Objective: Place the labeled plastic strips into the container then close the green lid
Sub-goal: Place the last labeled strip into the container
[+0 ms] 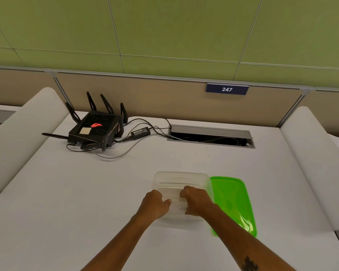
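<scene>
While both hands sit over the clear container (181, 194), I see the left hand (155, 203) at its left wall, fingers curled over the rim, thumb pointing inward; whether they actually clamp the wall I cannot tell. Right hand (197, 200) is over the container's right half, fingers curled down on the labeled plastic strips (171, 193) lying inside it; looks like a pinch on the strip stack, but the fingertips are hidden. One strip by the container's near wall reads "TIGER", partly covered by the right hand. Green lid (233, 202) lies flat on the tabletop (86, 192), just right of the container, touching or slightly under its right edge, not on top of it. Far left of the container, a black router (95, 130) with antennas and a red logo, with a power brick (140, 132) and cables beside it. Behind the container, an open cable hatch (210, 135) in the tabletop. Above that, a "247" sign (227, 89) on the partition.
</scene>
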